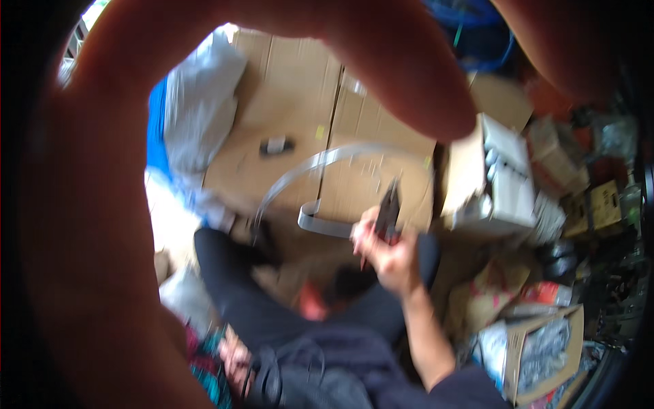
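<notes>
My left hand (102,136) looms blurred right at the lens, filling the left and top edges, its bent fingers apart; whether it touches anything is hidden. Lower in view, my right hand (390,259) grips dark pliers (387,211) with red on the handles, jaws pointing up. A pale, flexible flat strip (320,158) curves in a wide loop over flattened cardboard (269,95) and folds back toward the right hand; whether that hand also holds it is unclear. A small dark object (276,145) lies on the cardboard, left of the pliers.
My dark-clad legs are bent below. An open white-and-brown box (504,177) stands at the right, with more cartons (603,204) and a box of grey items (545,351) beyond. A grey sack (197,102) over blue material lies at the back left; colourful fabric (208,365) is lower left.
</notes>
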Available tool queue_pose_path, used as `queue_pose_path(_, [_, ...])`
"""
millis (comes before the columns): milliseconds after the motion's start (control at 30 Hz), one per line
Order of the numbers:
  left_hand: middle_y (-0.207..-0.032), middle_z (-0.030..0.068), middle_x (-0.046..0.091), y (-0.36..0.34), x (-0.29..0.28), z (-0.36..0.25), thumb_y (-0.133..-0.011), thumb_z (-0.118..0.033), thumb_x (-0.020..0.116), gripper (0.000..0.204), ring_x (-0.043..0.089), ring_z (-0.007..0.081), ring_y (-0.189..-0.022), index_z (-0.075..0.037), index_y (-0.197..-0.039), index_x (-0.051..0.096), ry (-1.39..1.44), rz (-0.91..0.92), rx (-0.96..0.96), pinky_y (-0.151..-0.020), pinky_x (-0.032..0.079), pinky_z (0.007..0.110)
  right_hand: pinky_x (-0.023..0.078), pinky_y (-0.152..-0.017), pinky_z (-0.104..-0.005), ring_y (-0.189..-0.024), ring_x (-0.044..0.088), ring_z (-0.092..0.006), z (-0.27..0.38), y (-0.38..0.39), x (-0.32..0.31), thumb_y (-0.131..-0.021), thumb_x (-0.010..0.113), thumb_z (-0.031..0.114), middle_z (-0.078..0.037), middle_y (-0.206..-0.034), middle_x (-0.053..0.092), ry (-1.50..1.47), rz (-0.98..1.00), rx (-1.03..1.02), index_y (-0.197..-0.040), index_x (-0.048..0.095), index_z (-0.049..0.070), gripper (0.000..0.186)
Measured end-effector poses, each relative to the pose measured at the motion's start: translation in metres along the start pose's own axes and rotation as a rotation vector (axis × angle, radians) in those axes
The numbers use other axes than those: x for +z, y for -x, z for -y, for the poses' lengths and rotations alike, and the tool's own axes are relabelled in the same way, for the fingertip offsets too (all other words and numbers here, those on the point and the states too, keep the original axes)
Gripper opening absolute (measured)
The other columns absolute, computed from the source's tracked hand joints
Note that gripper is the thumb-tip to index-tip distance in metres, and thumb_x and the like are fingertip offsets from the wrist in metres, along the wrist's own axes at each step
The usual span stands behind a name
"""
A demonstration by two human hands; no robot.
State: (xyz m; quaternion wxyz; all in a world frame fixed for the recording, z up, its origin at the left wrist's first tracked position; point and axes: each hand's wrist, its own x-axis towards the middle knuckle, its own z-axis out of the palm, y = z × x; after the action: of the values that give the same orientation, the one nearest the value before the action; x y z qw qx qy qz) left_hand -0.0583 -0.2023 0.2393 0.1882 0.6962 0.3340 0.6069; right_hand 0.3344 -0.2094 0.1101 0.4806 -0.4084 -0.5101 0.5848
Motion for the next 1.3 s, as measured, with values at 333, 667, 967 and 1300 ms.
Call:
queue_pose_path(333, [-0.156,0.0187,0.044,0.012,-0.033,-0.002,-0.1,-0.045,0.065,0.076,0.046,0.0393,-0.139,-0.009,-0.159,0.035,-0.246,0.243,0.238,-0.115,0.042,0.051,0.052,-0.067,-0.0242,-0.076,0.064,-0.0068,0.009,0.008,-0.025,-0.095,0.075,0.005,-0.002,-0.087,0.069,0.155,-0.006,0.082,-0.111,0.07,0.002,0.017])
queue_pose_path(667, [-0.159,0.0197,0.04,-0.078,0.09,-0.024,-0.101,-0.053,0.061,0.08,0.041,0.0451,-0.144,-0.01,-0.162,0.032,-0.351,0.481,0.314,-0.12,0.039,0.057,0.054,-0.081,-0.0247,-0.088,0.067,-0.007,0.035,-0.015,-0.026,-0.095,0.076,0.007,-0.002,-0.093,0.073,0.276,0.064,0.068,-0.113,0.07,-0.001,0.02])
queue_pose_path(967, [-0.1,0.0213,0.075,0.058,0.169,0.068,-0.113,-0.04,0.046,0.054,0.076,0.0226,-0.08,0.006,-0.139,0.058,1.078,0.638,-1.232,-0.068,0.063,0.033,0.059,-0.079,-0.027,-0.089,0.071,-0.009,0.032,-0.02,-0.022,-0.094,0.079,0.009,-0.007,-0.099,0.077,0.504,0.162,-0.121,-0.114,0.073,-0.002,0.023])
queue_pose_path(1300, [-0.069,0.0009,0.067,0.062,0.174,0.056,-0.107,-0.032,0.062,0.037,0.063,0.0077,-0.06,0.0,-0.119,0.075,0.643,0.602,-1.077,-0.058,0.051,0.022,0.053,-0.07,-0.0233,-0.09,0.067,-0.0068,0.034,-0.016,-0.045,-0.1,0.074,0.017,-0.008,-0.11,0.076,0.321,0.273,-0.011,-0.125,0.069,-0.001,0.032])
